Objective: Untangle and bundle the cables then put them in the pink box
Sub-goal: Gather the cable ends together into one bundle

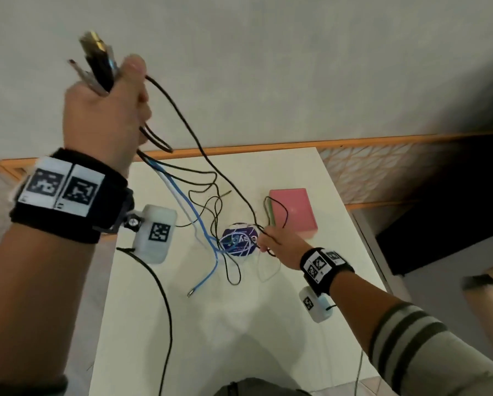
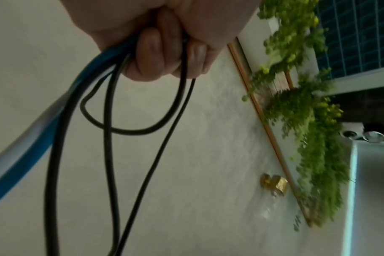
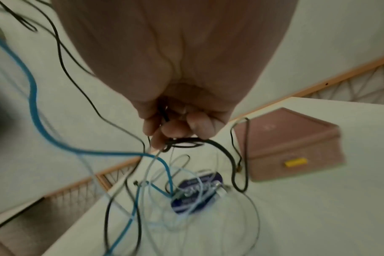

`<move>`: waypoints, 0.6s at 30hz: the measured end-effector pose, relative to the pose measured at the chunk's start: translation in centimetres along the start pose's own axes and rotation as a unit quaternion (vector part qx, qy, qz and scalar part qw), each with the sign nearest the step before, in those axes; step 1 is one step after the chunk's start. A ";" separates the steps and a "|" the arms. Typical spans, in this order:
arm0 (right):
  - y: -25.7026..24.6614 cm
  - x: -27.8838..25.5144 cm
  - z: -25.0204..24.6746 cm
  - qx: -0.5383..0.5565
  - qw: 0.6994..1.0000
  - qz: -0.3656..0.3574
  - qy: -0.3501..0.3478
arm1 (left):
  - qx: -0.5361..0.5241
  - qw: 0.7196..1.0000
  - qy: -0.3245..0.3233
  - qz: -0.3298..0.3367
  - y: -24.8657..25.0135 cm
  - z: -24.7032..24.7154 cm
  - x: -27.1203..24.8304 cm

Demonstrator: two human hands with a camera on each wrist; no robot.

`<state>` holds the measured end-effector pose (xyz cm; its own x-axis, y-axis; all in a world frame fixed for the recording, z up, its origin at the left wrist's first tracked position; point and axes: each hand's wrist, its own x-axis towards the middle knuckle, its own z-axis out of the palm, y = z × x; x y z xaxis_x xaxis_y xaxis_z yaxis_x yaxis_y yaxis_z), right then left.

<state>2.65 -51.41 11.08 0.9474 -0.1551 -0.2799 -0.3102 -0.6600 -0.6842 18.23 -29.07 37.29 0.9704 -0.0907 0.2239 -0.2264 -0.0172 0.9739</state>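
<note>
Gripping a cluster of cable plugs [image 1: 96, 62], my left hand [image 1: 105, 115] is raised well above the worktop [image 1: 239, 324], fingers [image 2: 151, 57] curled tight round the strands. From this fist hang black cables [image 1: 182, 115], 1 blue cable [image 1: 193, 215] and 1 white cable [image 1: 176, 195], all trailing down to the worktop.

My right hand [image 1: 279, 247] is low, just above the worktop, fingertips [image 3: 200, 124] pinching a thin black cable [image 3: 221, 149]. A loop of that black strand lies against the near left edge of the pink box [image 1: 295, 212].

The pink box stands closed on the far right part of the worktop, just beyond my right hand. Its yellow tab [image 3: 295, 162] shows on the side wall in the right wrist view.

A round purple-labelled object [image 1: 239, 242] lies on the worktop just left of my right hand, with blue, white and black strands crossing over it. The free end of the blue cable [image 1: 190, 293] rests on the worktop nearer to me.
</note>
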 end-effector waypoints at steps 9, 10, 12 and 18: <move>-3.4 -0.3 -3.0 0.252 0.967 0.004 0.032 | 0.221 0.969 -0.088 -0.062 -5.0 -0.9 -1.0; -4.2 -0.4 -3.7 0.306 0.951 0.007 0.039 | 0.229 0.967 -0.091 -0.063 -5.7 -0.6 -1.7; -5.9 -0.5 -5.1 0.404 0.913 0.021 0.047 | 0.228 0.966 -0.099 -0.068 -6.7 0.2 -3.2; -8.0 -0.5 -6.6 0.516 0.850 0.071 0.083 | 0.215 0.950 -0.215 -0.077 -9.6 2.7 -8.2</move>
<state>5.17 -50.90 21.10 0.8662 -0.3371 -0.3688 -0.2454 0.3558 -0.9017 12.26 -30.82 25.99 0.8915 -0.4508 -0.0461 -0.1876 -0.4598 0.8680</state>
